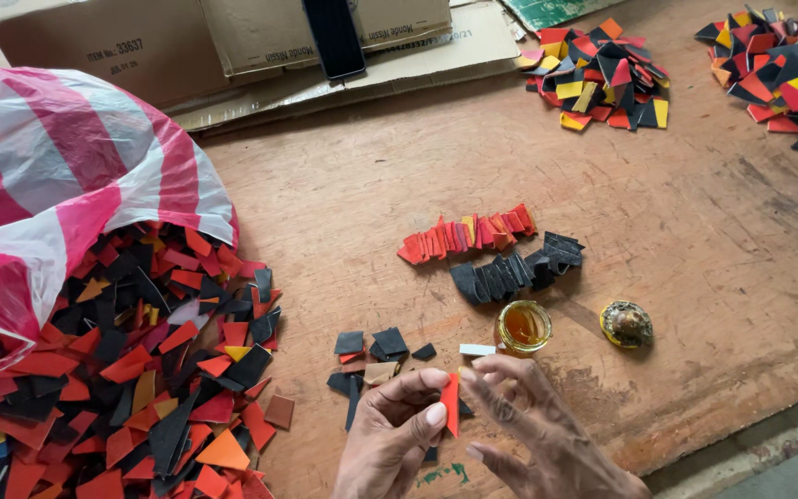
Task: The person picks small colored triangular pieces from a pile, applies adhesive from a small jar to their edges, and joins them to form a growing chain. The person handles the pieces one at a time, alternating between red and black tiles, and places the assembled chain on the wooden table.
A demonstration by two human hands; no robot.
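My left hand (390,434) pinches a small red triangular scrap (452,405) between thumb and fingers at the bottom middle of the view. My right hand (538,434) touches the same scrap from the right with its fingertips. Just beyond the hands sits a small open jar of amber glue (523,326) with a white strip (477,349) lying at its rim, and the jar's lid (626,323) to the right. A few black and tan scraps (376,351) lie left of the jar. Farther back lie a fanned row of red pieces (468,236) and a row of black pieces (514,270).
A large heap of red, black and orange scraps (131,370) spills from a pink-and-white striped bag (57,176) at the left. Two more mixed piles (602,74) (787,69) lie at the far right. Cardboard boxes (140,42) stand at the back. The wooden board's edge (741,434) runs lower right.
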